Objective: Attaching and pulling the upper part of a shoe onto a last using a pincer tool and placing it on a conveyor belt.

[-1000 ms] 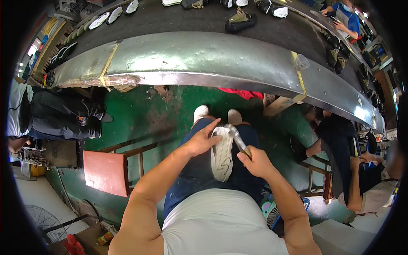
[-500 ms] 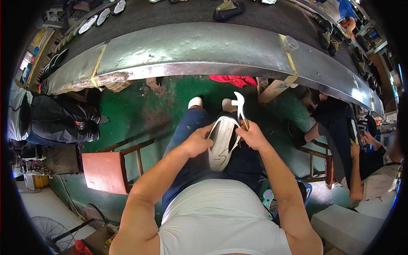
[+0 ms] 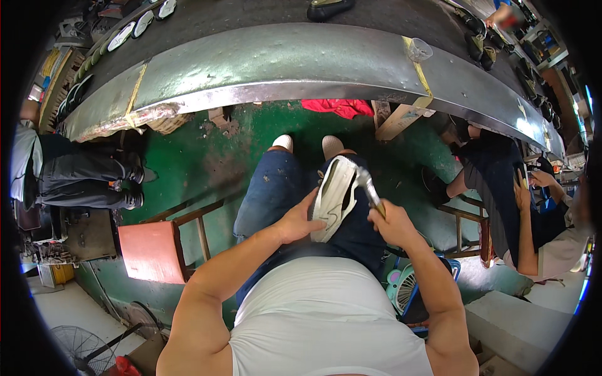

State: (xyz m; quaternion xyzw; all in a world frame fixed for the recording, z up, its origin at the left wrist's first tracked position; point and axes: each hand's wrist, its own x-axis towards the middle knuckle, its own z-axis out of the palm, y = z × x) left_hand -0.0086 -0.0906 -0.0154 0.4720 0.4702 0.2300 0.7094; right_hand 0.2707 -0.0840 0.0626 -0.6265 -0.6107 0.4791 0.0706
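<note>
One pale shoe (image 3: pixel 336 212) with a dark curved line on it sits over the lap in the head camera's view, near the middle of the scene, slanting from 7 o'clock up to 1 o'clock. Taking the shoe as the centre of the dial, the left hand (image 3: pixel 293 224) grasps it from 8 o'clock, thumb laid against its lower end; the fingers beneath are hidden. At 4 o'clock, the right hand (image 3: pixel 392 222) is clenched around the handle of a hammer (image 3: pixel 372 193), whose metal head reaches the shoe's side at about 2 o'clock; whether the two touch cannot be told.

A metal-edged bench (image 3: pixel 269 62) arches across 12 o'clock, with a dark shoe (image 3: pixel 330 8) at its far side, a row of white shoes (image 3: pixel 121 37) at 10 o'clock and a clear cup (image 3: pixel 419 49) at 1 o'clock. Red cloth (image 3: pixel 337 108) shows below the bench edge at 12 o'clock. A stool (image 3: pixel 149 252) with a pinkish seat stands between 8 and 9 o'clock, a small green fan (image 3: pixel 394 289) at 5 o'clock. Co-workers appear at 9 o'clock, in dark trousers (image 3: pixel 81 169), and at 3 o'clock, arms bent.
</note>
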